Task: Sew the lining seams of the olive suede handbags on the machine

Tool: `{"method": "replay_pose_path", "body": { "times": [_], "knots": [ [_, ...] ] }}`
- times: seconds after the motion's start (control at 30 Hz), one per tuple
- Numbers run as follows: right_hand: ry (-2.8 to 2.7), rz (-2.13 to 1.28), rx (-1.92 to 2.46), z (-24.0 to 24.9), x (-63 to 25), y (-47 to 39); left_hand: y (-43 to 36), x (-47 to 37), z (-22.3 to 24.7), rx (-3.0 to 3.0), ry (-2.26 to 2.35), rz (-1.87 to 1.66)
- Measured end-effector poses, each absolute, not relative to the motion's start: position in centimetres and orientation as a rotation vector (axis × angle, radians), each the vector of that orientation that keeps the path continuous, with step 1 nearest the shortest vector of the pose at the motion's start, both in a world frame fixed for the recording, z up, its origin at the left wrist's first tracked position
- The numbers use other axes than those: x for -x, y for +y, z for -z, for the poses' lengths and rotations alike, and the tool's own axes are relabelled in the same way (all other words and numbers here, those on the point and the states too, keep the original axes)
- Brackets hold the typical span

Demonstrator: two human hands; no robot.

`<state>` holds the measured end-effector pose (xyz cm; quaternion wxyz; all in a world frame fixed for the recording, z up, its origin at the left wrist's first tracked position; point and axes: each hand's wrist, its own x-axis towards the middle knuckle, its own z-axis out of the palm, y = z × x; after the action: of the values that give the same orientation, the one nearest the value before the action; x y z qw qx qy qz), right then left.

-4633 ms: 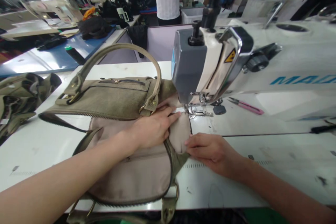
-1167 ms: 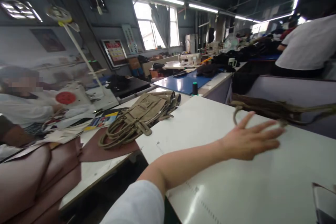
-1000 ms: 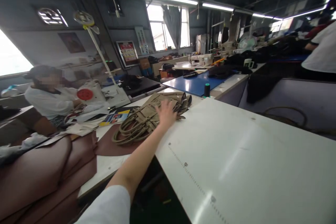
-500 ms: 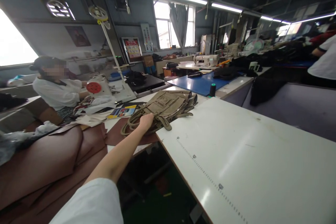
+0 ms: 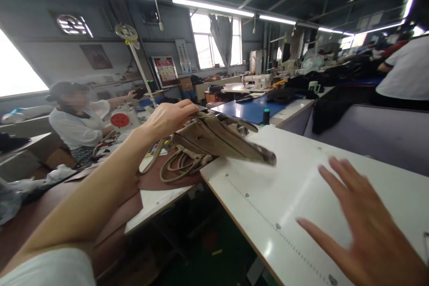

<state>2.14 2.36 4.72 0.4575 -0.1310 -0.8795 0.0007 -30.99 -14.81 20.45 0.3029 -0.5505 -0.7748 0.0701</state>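
My left hand grips the top edge of a khaki fabric bag piece, which is tilted up off the pile, its far end blurred over the white table. More khaki pieces and looped straps lie beneath it, on brown leather at the table's left corner. My right hand is above the white table at the right, fingers spread, holding nothing.
Brown leather sheets cover the left side. A person sits at a sewing machine behind them. A green-topped thread spool stands by the blue table. Another person is at the far right.
My left hand has risen and lifted a khaki piece from the pile, swinging it rightward. My right hand has come into view. The seated person's arm now reaches out.
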Motion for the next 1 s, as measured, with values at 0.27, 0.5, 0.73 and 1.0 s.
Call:
{"method": "replay_pose_path", "body": {
  "times": [0.27,0.5,0.73,1.0],
  "knots": [
    [-2.238,-1.492,0.227,-7.5,4.8,0.5,-6.7,23.7,-29.8,1.887,-1.532,-0.534],
    [-1.036,-2.426,0.341,-5.0,-0.9,-0.5,9.7,12.6,-24.3,2.019,-1.468,-0.333],
    [-0.830,-2.069,0.956,2.6,-6.5,3.4,12.3,8.2,-2.3,2.552,-1.255,-0.091],
    [-0.948,-1.877,1.044,5.6,-10.0,0.6,9.3,7.5,3.0,2.586,-1.582,0.229]
  ]
}}
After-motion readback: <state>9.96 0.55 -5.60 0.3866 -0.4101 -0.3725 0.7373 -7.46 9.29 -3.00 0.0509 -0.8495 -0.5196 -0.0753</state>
